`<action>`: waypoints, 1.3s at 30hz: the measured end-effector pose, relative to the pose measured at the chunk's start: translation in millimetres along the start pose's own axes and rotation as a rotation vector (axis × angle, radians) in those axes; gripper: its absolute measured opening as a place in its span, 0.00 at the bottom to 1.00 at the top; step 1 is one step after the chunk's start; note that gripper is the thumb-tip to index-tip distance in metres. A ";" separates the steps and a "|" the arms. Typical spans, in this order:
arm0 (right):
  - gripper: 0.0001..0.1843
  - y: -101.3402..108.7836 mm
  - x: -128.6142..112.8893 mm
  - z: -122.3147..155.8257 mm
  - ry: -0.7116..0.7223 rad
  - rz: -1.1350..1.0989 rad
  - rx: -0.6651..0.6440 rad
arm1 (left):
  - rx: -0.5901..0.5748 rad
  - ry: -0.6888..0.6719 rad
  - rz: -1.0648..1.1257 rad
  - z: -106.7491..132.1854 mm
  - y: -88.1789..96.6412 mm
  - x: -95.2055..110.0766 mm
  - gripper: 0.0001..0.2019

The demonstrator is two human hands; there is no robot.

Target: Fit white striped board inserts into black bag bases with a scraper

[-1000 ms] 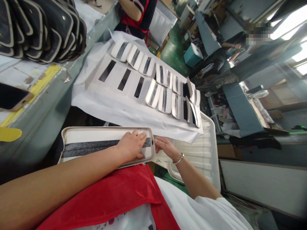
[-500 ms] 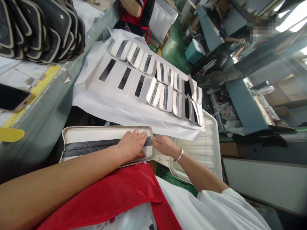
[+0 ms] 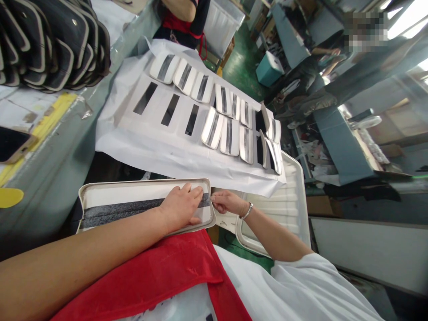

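Note:
A long white panel (image 3: 123, 192) with a raised pale rim lies in front of my red apron, and a dark grey fuzzy strip (image 3: 113, 215) runs along its length. My left hand (image 3: 182, 207) rests on the panel's right part, fingers spread over the strip and the white surface. At the panel's right end, my right hand (image 3: 229, 203) has its thumb and fingertips pinched together by the end of the strip. What sits in that pinch is too small to make out.
Beyond the panel, a white sheet (image 3: 160, 156) carries several curved white pieces (image 3: 229, 136) with dark stripes. Black rimmed pieces (image 3: 56, 49) are stacked at the left by a phone (image 3: 15, 145). A ribbed cream tray (image 3: 290, 200) is at the right. A co-worker (image 3: 183, 22) stands behind the sheet.
The panel and my left hand have shifted slightly left and down in view. My right hand has drawn slightly away from the panel's end, its fingers curled more tightly.

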State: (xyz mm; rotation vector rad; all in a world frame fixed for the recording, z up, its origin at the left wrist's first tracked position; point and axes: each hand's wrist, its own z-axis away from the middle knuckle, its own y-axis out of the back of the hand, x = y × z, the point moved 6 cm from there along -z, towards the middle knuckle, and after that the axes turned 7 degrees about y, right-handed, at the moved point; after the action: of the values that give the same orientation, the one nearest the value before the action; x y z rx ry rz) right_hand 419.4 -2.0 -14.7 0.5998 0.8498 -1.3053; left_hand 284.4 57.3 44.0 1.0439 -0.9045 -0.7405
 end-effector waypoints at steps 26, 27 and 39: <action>0.29 -14.6 -14.6 8.4 -0.046 0.599 0.170 | 0.532 0.269 0.635 116.2 54.7 -68.2 0.17; 0.29 -14.3 -15.3 9.1 -0.061 0.585 0.165 | 0.668 0.463 0.702 141.9 54.0 -98.6 0.13; 0.29 -3.5 -17.2 5.7 -0.226 0.463 0.085 | 0.257 0.801 1.509 187.9 -44.1 -176.1 0.19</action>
State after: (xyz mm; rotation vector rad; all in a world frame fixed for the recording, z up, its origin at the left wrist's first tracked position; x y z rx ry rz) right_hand 416.4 2.8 2.8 0.6559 0.4359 -0.9643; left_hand 34.6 119.1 -1.2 0.5040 -0.7904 1.0094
